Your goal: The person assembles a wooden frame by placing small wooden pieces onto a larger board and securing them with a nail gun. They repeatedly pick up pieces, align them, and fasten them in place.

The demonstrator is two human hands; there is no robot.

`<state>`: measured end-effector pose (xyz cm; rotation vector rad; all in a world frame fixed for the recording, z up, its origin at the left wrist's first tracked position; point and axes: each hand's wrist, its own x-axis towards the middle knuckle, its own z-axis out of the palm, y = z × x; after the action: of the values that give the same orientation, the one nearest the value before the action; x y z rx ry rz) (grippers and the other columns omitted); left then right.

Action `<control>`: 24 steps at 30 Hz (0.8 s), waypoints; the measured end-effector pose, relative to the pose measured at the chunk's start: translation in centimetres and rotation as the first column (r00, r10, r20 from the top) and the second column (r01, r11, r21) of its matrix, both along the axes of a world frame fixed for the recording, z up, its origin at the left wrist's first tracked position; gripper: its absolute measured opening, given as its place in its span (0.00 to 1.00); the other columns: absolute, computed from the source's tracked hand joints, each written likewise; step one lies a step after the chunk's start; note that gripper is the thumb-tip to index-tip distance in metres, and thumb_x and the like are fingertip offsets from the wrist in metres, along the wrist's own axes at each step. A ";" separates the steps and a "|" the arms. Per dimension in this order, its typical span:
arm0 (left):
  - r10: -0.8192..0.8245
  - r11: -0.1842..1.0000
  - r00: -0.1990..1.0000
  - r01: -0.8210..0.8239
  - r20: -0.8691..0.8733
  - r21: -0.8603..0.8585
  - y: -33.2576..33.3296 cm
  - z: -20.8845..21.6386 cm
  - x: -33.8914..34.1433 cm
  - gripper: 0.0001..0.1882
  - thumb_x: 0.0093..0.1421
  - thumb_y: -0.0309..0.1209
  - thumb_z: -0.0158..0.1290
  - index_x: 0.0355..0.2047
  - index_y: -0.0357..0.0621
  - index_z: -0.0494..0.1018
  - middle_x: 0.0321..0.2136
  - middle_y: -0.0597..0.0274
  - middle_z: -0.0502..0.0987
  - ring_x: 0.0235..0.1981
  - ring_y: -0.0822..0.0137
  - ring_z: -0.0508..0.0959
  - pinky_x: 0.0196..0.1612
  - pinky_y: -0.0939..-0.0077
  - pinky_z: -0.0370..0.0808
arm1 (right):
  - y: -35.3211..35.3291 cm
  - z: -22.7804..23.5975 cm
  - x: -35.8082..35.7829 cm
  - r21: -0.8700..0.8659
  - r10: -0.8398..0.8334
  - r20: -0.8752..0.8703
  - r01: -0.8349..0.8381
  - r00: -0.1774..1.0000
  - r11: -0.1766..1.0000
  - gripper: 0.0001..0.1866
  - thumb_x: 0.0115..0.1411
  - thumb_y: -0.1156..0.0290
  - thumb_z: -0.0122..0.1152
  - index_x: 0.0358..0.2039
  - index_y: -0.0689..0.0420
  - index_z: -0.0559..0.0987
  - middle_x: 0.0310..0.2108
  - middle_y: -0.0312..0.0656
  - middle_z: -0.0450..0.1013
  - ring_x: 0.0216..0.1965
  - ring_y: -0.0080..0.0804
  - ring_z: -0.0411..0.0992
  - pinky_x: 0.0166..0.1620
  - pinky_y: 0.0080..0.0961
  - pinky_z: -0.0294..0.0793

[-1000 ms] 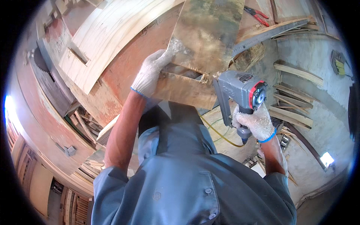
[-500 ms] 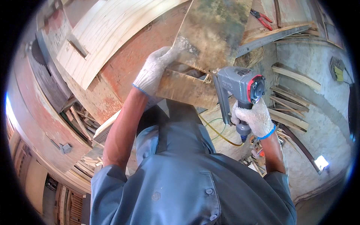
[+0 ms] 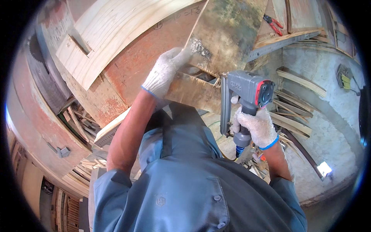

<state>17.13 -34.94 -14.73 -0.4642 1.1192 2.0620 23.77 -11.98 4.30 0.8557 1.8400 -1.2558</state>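
Note:
In my white-gloved right hand (image 3: pixel 258 127) is a grey pneumatic nail gun (image 3: pixel 247 87) with a red-ringed cap, its fingers wrapped around the handle. The gun's nose is at the right edge of a stained, weathered wooden board (image 3: pixel 228 36); contact there is hard to make out. My left hand (image 3: pixel 167 71), also gloved in white, grips the board's left edge, its fingertips partly hidden. Below that hand a brown wooden strip (image 3: pixel 193 91) crosses in front of me, with a narrow gap between it and the board. Pale powder lies on the board beside the left fingers.
Red-handled pliers (image 3: pixel 273 25) rest on the bench at the upper right. A pale plywood sheet (image 3: pixel 116 29) lies on the reddish worktop (image 3: pixel 154 50). To the left stands a circular saw blade (image 3: pixel 36 50). Wooden strips (image 3: pixel 301 81) lie on the floor at right.
The nail gun and my right hand have shifted slightly left and down, with the handle's lower end swung left. My left hand and the board sit slightly farther right in view.

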 end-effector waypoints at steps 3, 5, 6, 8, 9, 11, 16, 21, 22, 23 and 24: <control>-0.012 1.000 1.000 0.012 -0.014 -0.014 0.1 -0.5 0.2 0.23 0.74 0.50 0.54 0.49 0.40 0.78 0.40 0.63 0.81 0.40 0.71 0.80 0.42 0.74 0.76 | -0.8 -0.3 0.7 0.034 -0.046 0.008 0.046 0.999 0.998 0.24 0.60 0.77 0.57 0.59 0.64 0.73 0.24 0.39 0.74 0.25 0.30 0.76 0.35 0.32 0.79; -0.029 0.999 0.999 0.028 -0.018 -0.031 0.1 -0.9 0.3 0.26 0.73 0.52 0.53 0.52 0.39 0.79 0.41 0.61 0.83 0.41 0.71 0.80 0.40 0.75 0.73 | -0.7 -0.8 1.2 0.061 -0.008 0.031 0.006 0.999 0.998 0.24 0.60 0.77 0.57 0.58 0.64 0.73 0.23 0.39 0.74 0.25 0.29 0.75 0.35 0.31 0.78; -0.037 0.999 0.999 0.036 -0.025 -0.036 0.1 -1.0 0.1 0.26 0.73 0.52 0.53 0.52 0.39 0.79 0.41 0.61 0.82 0.41 0.71 0.80 0.41 0.75 0.73 | -0.5 -0.9 1.3 0.078 0.028 0.045 -0.032 0.999 0.996 0.24 0.60 0.76 0.57 0.58 0.64 0.73 0.23 0.39 0.74 0.25 0.29 0.75 0.35 0.31 0.78; -0.042 0.998 0.999 0.040 -0.032 -0.044 0.1 -1.1 0.1 0.26 0.73 0.51 0.54 0.52 0.38 0.80 0.41 0.61 0.82 0.42 0.71 0.80 0.43 0.74 0.74 | -0.7 -0.6 0.9 0.079 0.024 0.033 -0.027 0.999 0.996 0.25 0.59 0.76 0.57 0.59 0.63 0.73 0.23 0.39 0.74 0.24 0.30 0.75 0.35 0.31 0.78; -0.037 0.998 0.999 0.035 -0.034 -0.049 0.0 -1.3 0.1 0.26 0.73 0.50 0.54 0.52 0.37 0.80 0.41 0.61 0.82 0.42 0.71 0.79 0.44 0.74 0.74 | -0.8 -0.5 0.6 0.078 0.026 0.026 -0.028 0.999 0.997 0.26 0.58 0.76 0.57 0.59 0.63 0.73 0.23 0.39 0.74 0.24 0.30 0.75 0.34 0.31 0.78; -0.064 0.993 0.990 0.051 -0.127 -0.103 -0.4 -1.7 -0.2 0.25 0.72 0.49 0.55 0.51 0.36 0.80 0.41 0.62 0.82 0.42 0.71 0.79 0.47 0.73 0.75 | -1.0 -0.5 0.6 0.016 -0.084 -0.047 0.085 0.995 0.996 0.26 0.57 0.76 0.57 0.59 0.63 0.73 0.23 0.40 0.74 0.24 0.30 0.74 0.34 0.32 0.78; -0.245 0.932 0.930 0.147 -0.274 -0.332 -1.2 -0.2 -1.3 0.26 0.71 0.48 0.55 0.50 0.33 0.81 0.43 0.61 0.83 0.45 0.69 0.79 0.51 0.71 0.75 | -0.5 -0.2 0.8 -0.015 -0.113 -0.083 0.112 0.990 0.994 0.27 0.56 0.76 0.58 0.59 0.63 0.74 0.23 0.39 0.74 0.24 0.30 0.75 0.33 0.32 0.78; -0.341 0.877 0.923 0.244 -0.178 -0.415 -0.6 1.2 -1.5 0.26 0.71 0.49 0.55 0.50 0.35 0.82 0.43 0.59 0.84 0.45 0.70 0.79 0.51 0.69 0.75 | -0.9 0.4 0.9 0.000 -0.122 -0.061 0.123 0.991 0.992 0.31 0.54 0.77 0.57 0.61 0.67 0.72 0.22 0.40 0.73 0.23 0.31 0.73 0.34 0.33 0.79; -0.372 0.859 0.915 0.275 -0.158 -0.432 -0.5 1.4 -1.7 0.26 0.71 0.49 0.55 0.50 0.36 0.82 0.43 0.58 0.84 0.45 0.70 0.79 0.51 0.69 0.76 | -1.0 0.5 0.8 -0.013 -0.137 -0.056 0.137 0.989 0.991 0.31 0.54 0.77 0.57 0.61 0.67 0.71 0.23 0.40 0.73 0.23 0.31 0.73 0.34 0.33 0.79; -0.331 0.892 0.935 0.266 -0.127 -0.365 0.0 1.9 -1.5 0.26 0.71 0.50 0.54 0.49 0.37 0.82 0.42 0.57 0.84 0.45 0.68 0.80 0.51 0.68 0.76 | -1.1 0.5 0.8 -0.026 -0.153 -0.051 0.151 0.987 0.988 0.32 0.54 0.76 0.57 0.62 0.68 0.71 0.23 0.41 0.73 0.23 0.31 0.73 0.34 0.33 0.79; -0.293 0.921 0.952 0.255 -0.092 -0.293 0.7 2.8 -1.3 0.26 0.71 0.51 0.53 0.49 0.37 0.82 0.42 0.55 0.84 0.45 0.66 0.81 0.51 0.67 0.76 | -1.1 0.6 0.8 -0.035 -0.170 -0.045 0.168 0.984 0.985 0.32 0.54 0.76 0.58 0.62 0.68 0.71 0.23 0.41 0.73 0.23 0.31 0.73 0.35 0.34 0.79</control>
<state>15.86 -34.26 -11.93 -0.2839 1.4769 1.7179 24.57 -13.10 4.92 0.9899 1.8104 -1.4175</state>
